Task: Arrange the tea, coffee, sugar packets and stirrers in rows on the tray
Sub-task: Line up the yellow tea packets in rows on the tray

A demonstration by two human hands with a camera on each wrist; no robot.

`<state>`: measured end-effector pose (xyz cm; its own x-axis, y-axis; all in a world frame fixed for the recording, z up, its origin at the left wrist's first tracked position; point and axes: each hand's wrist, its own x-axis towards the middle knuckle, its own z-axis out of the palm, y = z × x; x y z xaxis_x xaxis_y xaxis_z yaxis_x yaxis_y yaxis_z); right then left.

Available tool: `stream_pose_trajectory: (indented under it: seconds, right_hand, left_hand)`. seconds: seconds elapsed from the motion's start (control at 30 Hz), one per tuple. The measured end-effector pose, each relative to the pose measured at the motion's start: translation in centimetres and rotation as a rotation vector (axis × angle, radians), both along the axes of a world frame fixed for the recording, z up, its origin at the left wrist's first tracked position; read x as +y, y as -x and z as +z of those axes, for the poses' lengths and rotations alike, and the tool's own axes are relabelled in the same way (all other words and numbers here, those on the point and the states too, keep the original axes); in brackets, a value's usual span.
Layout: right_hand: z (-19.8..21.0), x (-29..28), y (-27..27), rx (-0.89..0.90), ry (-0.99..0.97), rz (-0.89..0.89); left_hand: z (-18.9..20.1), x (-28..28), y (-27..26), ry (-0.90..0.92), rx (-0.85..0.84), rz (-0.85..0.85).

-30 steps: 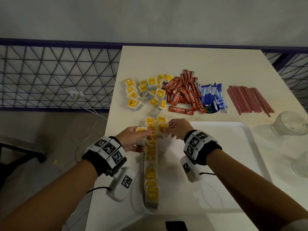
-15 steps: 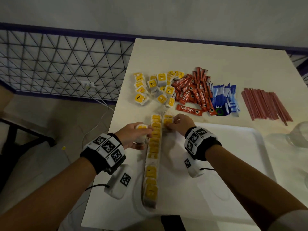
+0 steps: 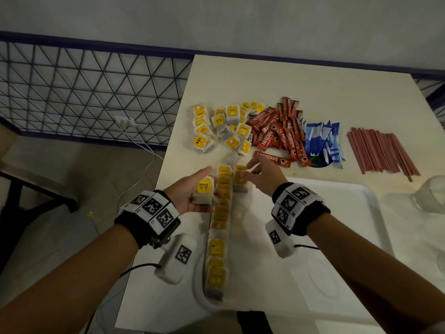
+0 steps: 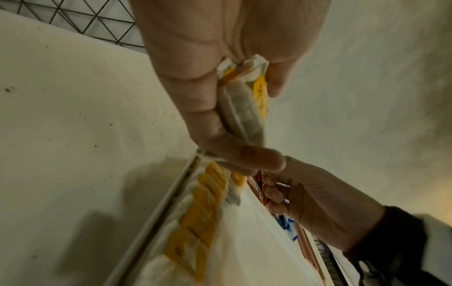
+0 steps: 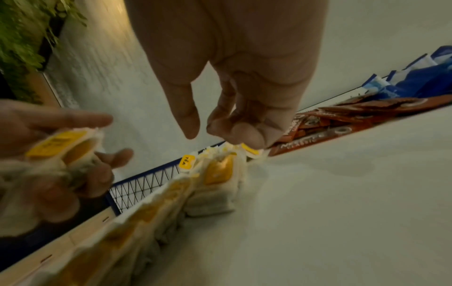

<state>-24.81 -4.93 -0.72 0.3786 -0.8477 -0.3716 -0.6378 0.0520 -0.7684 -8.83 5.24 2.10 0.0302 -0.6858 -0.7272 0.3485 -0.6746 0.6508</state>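
Note:
A long row of yellow-labelled tea bags stands along the left edge of the white tray. A short second stack sits beside its far end. My left hand grips a few tea bags, the "RELAX" label facing up, just left of the row; the left wrist view shows that bundle pinched between thumb and fingers. My right hand hovers over the second stack with fingers loose and nothing in it, as the right wrist view also shows.
Beyond the tray on the table lie a loose tea bag pile, red coffee sticks, blue sugar packets and red stirrers. A glass stands at the right. The table's left edge drops beside the tray.
My right hand has let go of the tea bags at the row's far end and spread its fingers above them. My left hand has turned its bundle label-up.

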Motion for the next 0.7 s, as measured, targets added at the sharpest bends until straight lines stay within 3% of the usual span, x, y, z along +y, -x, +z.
stream_pose_trajectory:
  seconds: [0.2, 0.3, 0.53, 0.7]
  right_hand:
    - [3.4, 1.2, -0.3, -0.150, -0.072, 0.214]
    - [3.7, 2.0, -0.7, -0.110, -0.089, 0.286]
    - [3.2, 2.6, -0.5, -0.094, 0.056, 0.236]
    - [3.6, 2.4, 0.9, -0.224, -0.008, 0.102]
  left_hand:
    - [0.2, -0.8, 0.6, -0.036, 0.064, -0.001]
    - [0.4, -1.1, 1.2, -0.019, 0.044, -0.031]
    - [1.0, -1.7, 2.7, 0.009, 0.045, -0.063]
    - [0.6, -1.9, 3.0, 0.009, -0.143, -0.120]
